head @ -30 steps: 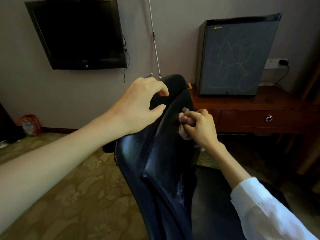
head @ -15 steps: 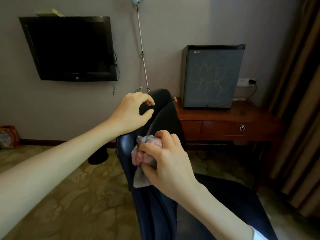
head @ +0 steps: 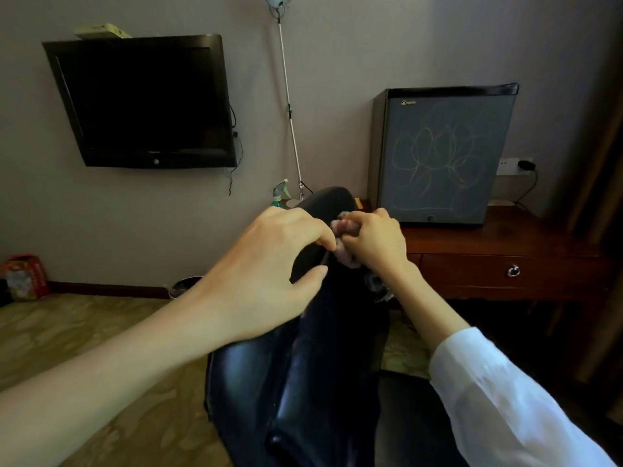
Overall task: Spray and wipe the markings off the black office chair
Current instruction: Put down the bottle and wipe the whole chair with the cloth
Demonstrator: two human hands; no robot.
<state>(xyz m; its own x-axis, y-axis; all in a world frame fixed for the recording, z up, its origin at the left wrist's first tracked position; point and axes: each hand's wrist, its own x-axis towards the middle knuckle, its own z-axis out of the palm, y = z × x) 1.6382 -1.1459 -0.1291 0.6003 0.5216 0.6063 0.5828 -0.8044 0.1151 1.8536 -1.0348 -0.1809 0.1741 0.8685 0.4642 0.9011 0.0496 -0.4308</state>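
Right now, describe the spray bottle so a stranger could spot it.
Look between the wall-mounted TV and the scribbled mini fridge. Behind the black chair's top, left of the thin metal pole, stands the spray bottle: the only green thing there, grey trigger.

Light level: dim, soft indoor light; shadows soft-edged.
Darkest zone: lower right of the frame, beneath the wooden cabinet (head: pixel 505 246), near black.
Highlights: pale sheen on the leather of the black office chair (head: pixel 303 382), lower centre; white sleeve (head: pixel 499 399), lower right, brightest and slightly washed out.
Television (head: pixel 145 102), upper left: flat black.
Focus: soft overall; left hand (head: pixel 266 274) and its forearm smeared at close range; cloth (head: pixel 344 227) held in the right hand (head: pixel 374 241) a blurred pinkish patch.
Distortion: 1 wide-angle lens; television leans, curtain (head: pixel 603 163) at right edge bows.
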